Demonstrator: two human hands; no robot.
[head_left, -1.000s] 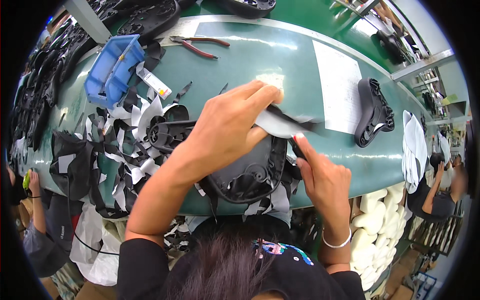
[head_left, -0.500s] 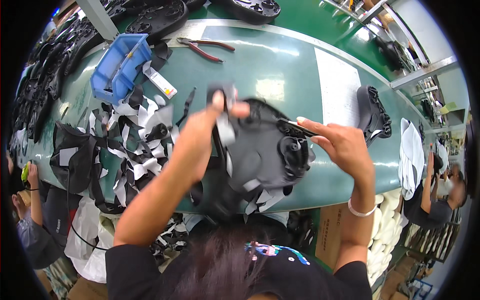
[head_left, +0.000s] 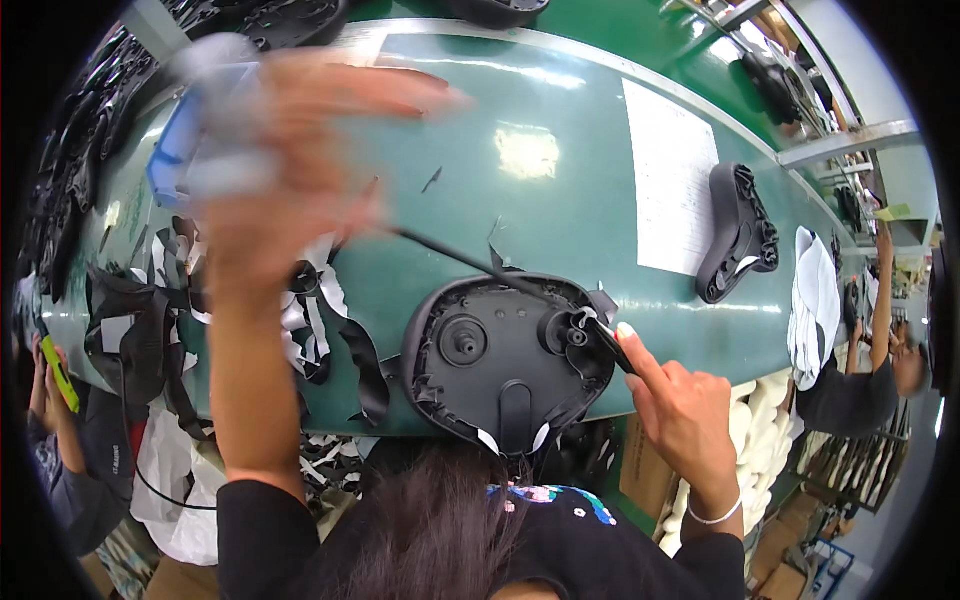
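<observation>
While the right hand (head_left: 680, 410) presses its fingertips (head_left: 628, 338) together around the rim of a black saddle-shaped shell (head_left: 505, 355), it seems to steady that part against the pull from the other side. A thin black strip (head_left: 450, 258) runs taut from the shell's upper edge up to the left hand (head_left: 290, 170), which is raised and badly blurred; its fingers appear closed on the strip's far end, though the blur keeps me from being certain. The shell lies underside up at the near edge of the green table (head_left: 560, 130), close to the body, likely so both hands can work it. Black offcuts (head_left: 330, 330) lie heaped just left of it, a finished black shell (head_left: 740, 235) and a white sheet (head_left: 672, 180) farther right.
</observation>
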